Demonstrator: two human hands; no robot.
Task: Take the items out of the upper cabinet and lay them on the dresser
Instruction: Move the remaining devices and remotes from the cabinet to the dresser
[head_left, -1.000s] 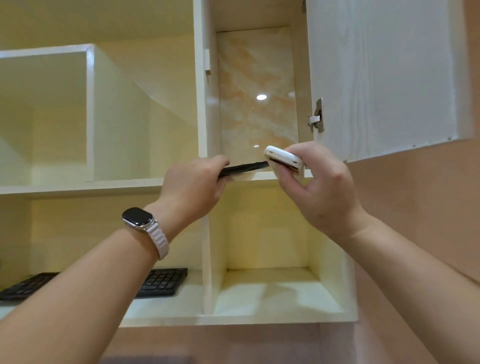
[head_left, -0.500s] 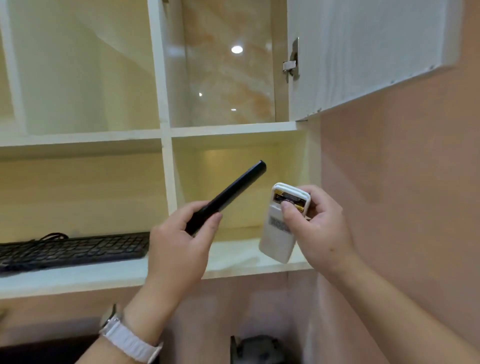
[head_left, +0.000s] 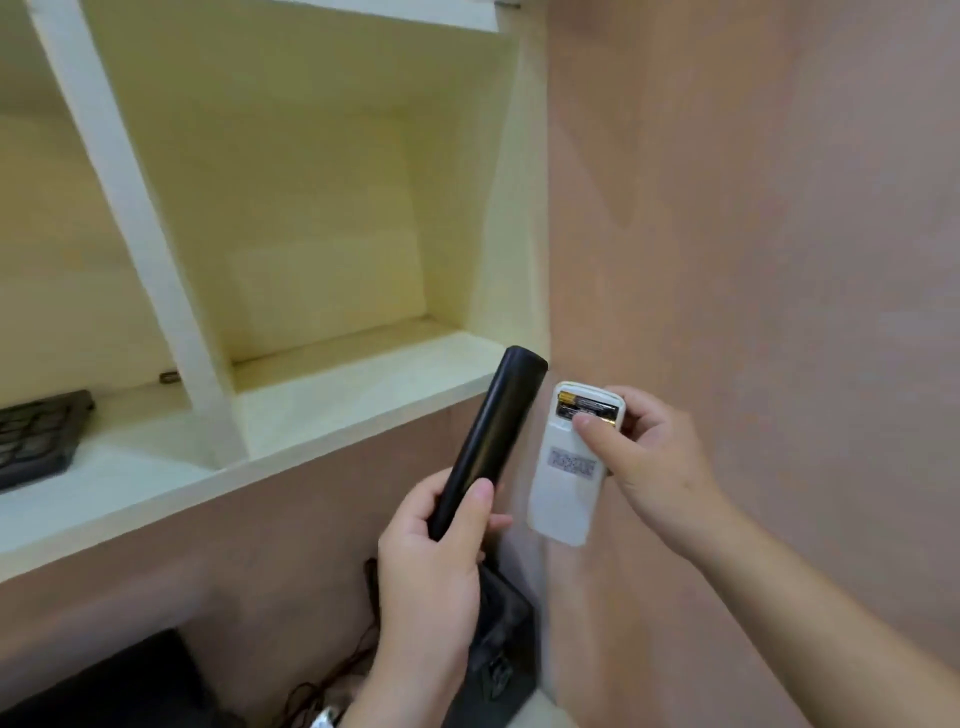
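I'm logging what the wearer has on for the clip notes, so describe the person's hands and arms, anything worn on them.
Both forearms are bare, with no sleeves in view. The left hand and the right hand wear no gloves, and no rings show. At the left wrist, at the bottom edge of the picture, a small bit of a pale band shows; too little is visible to tell more. Nails are short and unpainted.

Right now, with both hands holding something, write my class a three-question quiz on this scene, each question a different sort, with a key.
1. True or false: the white remote shows its battery compartment uncovered.
2. Which hand holds the black remote? A left B right
3. Fill in: the keyboard lies on a ____.

Key: 1 true. 2 A, the left hand; the right hand has the white one. 3 shelf.
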